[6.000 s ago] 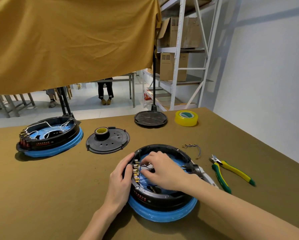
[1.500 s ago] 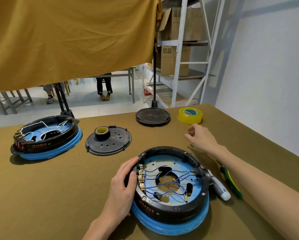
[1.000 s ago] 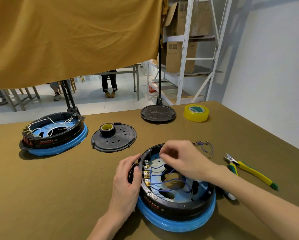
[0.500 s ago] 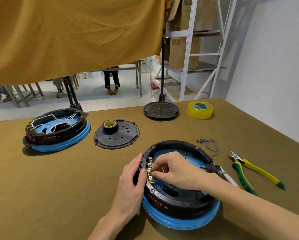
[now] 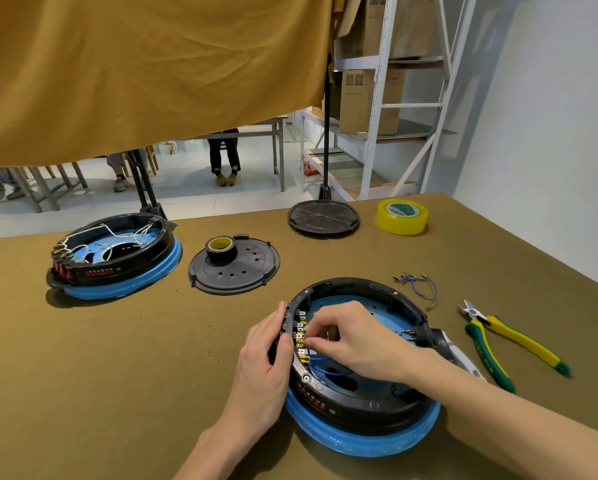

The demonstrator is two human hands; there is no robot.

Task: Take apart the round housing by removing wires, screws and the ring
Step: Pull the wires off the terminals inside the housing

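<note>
Round housing (image 5: pixel 359 407), black on a blue base ring, lies near the front of the olive table (image 5: pixel 117 375), right of centre. We see the left hand (image 5: pixel 266 362) pressed against its left outer wall, fingers only gently bent along the rim and thumb up near the top edge; it braces rather than pinches. The right hand (image 5: pixel 353 344) reaches in over the blue interior, its fingers curled and its fingertips (image 5: pixel 309 341) drawn together at the row of brass terminals (image 5: pixel 301 336) on the inner left wall. We cannot tell whether they pinch a terminal or a wire end, since the fingers cover the contact. One blue wire (image 5: pixel 321 367) emerges beneath this hand; the rest of the wiring is hidden by the palm and forearm.

A second housing (image 5: pixel 117 258) with white wires sits at far left. A black perforated lid (image 5: pixel 235 268) carrying a tape roll (image 5: pixel 220 247) lies between the two housings. A ribbed black disc (image 5: pixel 323 216) and yellow tape (image 5: pixel 402 216) lie at the far edge. Green-and-yellow cutters (image 5: pixel 498 337) rest right of the round housing, and a small bundle of loose wires (image 5: pixel 418 285) lies just beyond them.
</note>
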